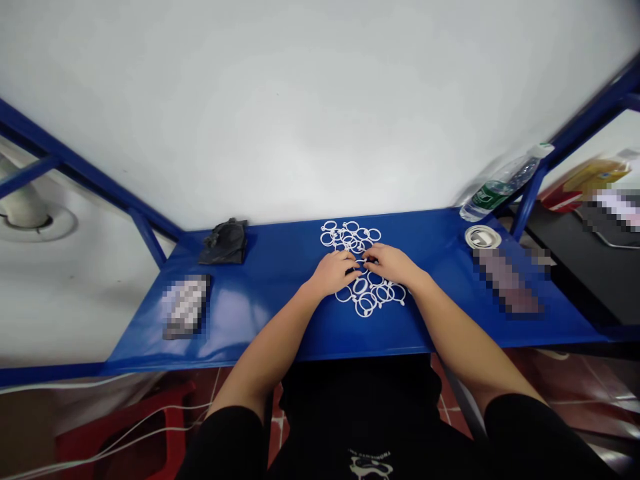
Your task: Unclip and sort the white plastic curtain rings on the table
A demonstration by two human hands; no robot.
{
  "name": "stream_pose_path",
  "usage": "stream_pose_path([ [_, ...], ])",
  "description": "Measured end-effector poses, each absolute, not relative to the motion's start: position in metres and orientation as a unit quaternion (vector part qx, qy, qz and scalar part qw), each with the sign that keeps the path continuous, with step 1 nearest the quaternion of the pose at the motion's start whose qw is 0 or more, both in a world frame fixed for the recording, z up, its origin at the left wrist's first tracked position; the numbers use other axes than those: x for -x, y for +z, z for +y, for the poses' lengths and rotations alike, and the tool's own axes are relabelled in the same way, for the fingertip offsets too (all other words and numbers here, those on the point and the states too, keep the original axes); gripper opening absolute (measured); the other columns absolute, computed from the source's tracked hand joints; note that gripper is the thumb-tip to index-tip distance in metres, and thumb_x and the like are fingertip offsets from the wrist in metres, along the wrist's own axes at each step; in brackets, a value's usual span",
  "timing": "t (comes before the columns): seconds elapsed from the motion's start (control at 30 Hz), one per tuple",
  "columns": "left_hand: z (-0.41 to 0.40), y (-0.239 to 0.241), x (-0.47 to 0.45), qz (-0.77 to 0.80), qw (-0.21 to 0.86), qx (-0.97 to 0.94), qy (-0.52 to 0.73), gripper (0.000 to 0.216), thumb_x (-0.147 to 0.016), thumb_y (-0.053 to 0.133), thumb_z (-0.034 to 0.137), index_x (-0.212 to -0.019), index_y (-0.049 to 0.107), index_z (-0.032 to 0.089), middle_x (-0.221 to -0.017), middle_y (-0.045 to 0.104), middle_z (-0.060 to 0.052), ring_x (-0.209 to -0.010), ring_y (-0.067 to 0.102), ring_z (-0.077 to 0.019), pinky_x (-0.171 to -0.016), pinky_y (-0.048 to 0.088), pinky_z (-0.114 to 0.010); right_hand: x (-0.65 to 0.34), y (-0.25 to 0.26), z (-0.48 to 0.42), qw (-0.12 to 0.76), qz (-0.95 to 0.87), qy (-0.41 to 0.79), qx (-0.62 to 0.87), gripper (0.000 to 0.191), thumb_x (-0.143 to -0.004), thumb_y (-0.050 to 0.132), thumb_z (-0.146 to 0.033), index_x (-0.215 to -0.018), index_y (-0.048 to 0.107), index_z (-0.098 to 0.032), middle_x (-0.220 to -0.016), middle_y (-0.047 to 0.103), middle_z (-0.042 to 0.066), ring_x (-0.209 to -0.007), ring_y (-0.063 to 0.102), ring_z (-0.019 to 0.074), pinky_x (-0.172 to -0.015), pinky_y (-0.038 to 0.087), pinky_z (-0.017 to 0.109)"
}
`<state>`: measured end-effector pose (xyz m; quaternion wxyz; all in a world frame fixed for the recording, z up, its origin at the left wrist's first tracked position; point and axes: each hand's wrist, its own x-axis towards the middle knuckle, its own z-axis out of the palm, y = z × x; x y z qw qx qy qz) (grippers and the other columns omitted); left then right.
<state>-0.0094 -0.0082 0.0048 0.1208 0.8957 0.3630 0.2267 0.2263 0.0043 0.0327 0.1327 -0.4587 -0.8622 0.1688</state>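
Note:
White plastic curtain rings, each with a small eyelet, lie in two loose clusters on a blue table point(280, 300). The far cluster point(350, 238) is beyond my hands and the near cluster point(367, 301) is in front of them. Between the two clusters, my left hand point(335, 272) curls its fingers at the left side of one curtain ring point(361, 261). My right hand point(393, 263) has its fingertips bent in on the right side of that same ring. My fingers partly cover it, and some neighbouring rings are hidden under my hands.
A crumpled black plastic bag point(225, 241) and a blurred packet point(187, 307) lie at the left. To the right are a water bottle point(500, 187), a coiled white cable point(483, 237) and a blurred long object point(507, 280). A white wall point(320, 120) rises behind the table.

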Motion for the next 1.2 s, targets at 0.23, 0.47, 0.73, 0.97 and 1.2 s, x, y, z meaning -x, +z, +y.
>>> stream_pose_path([
  [0.23,-0.011,0.009,0.008,0.363,0.151,-0.878,0.273,0.008,-0.096,0.072,0.028,-0.096,0.07,0.021,-0.098,0.074,-0.003,-0.092,0.069,-0.0188,-0.086,0.054,-0.034,-0.219,0.035,0.001,0.226,-0.85,0.17,0.445,0.007,-0.086,0.066,-0.018,-0.092,0.069,-0.021,-0.09,0.072,0.003,-0.082,0.065,0.0198,-0.073,0.045,0.03],
  [0.47,-0.011,0.009,0.011,0.396,0.16,-0.846,0.321,0.007,-0.098,0.065,0.02,-0.098,0.071,0.022,-0.101,0.077,-0.001,-0.088,0.07,-0.0154,-0.081,0.053,-0.028,-0.217,0.038,-0.003,0.281,-0.85,0.194,0.402,0.025,-0.094,0.055,-0.021,-0.114,0.071,-0.021,-0.103,0.077,0.007,-0.089,0.07,0.0217,-0.08,0.051,0.033],
  [0.73,-0.01,0.007,0.011,0.426,0.17,-0.82,0.341,0.005,-0.096,0.068,0.02,-0.096,0.073,0.023,-0.097,0.079,0.001,-0.084,0.071,-0.0145,-0.077,0.053,-0.026,-0.217,0.036,-0.002,0.3,-0.864,0.188,0.358,0.033,-0.087,0.053,-0.014,-0.112,0.074,-0.022,-0.105,0.08,0.006,-0.091,0.073,0.021,-0.083,0.053,0.033],
  [0.97,-0.011,0.01,0.011,0.42,0.173,-0.823,0.34,0.005,-0.096,0.069,0.019,-0.096,0.073,0.022,-0.098,0.08,0.001,-0.084,0.072,-0.0143,-0.078,0.053,-0.026,-0.217,0.037,-0.002,0.31,-0.868,0.185,0.34,0.038,-0.086,0.05,-0.012,-0.112,0.075,-0.022,-0.104,0.08,0.006,-0.094,0.073,0.0211,-0.086,0.054,0.033],
  [1.2,-0.016,0.012,0.005,0.398,0.136,-0.851,0.314,0.009,-0.1,0.065,0.028,-0.099,0.073,0.024,-0.1,0.08,0.001,-0.083,0.073,-0.0145,-0.079,0.054,-0.028,-0.219,0.043,-0.002,0.311,-0.857,0.218,0.347,0.035,-0.085,0.046,-0.011,-0.099,0.076,-0.022,-0.095,0.078,0.005,-0.09,0.071,0.0221,-0.088,0.054,0.037],
])
